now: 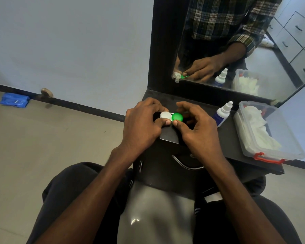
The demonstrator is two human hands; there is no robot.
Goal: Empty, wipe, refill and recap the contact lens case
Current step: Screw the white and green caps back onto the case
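**Both hands on the capped lens case**

The left hand (141, 124) curls round the white-capped half of the contact lens case (171, 117), thumb pressed against its near edge. The right hand (194, 125) pinches the green cap (177, 117) between thumb in front and fingers arched over the back. The case sits held just above the near left part of the black shelf (227, 138), both caps seemingly on, so emptying looks not yet begun.

The case is likely light, rigid plastic with smooth, small caps, apt to slip or twist if only one side is held. The sound grip is one hand steadying the body while the other takes a cap by its rim.

To the right stands a solution bottle (222, 113), beyond it a clear tub of white wipes (264, 131). A mirror (236, 41) rises behind.
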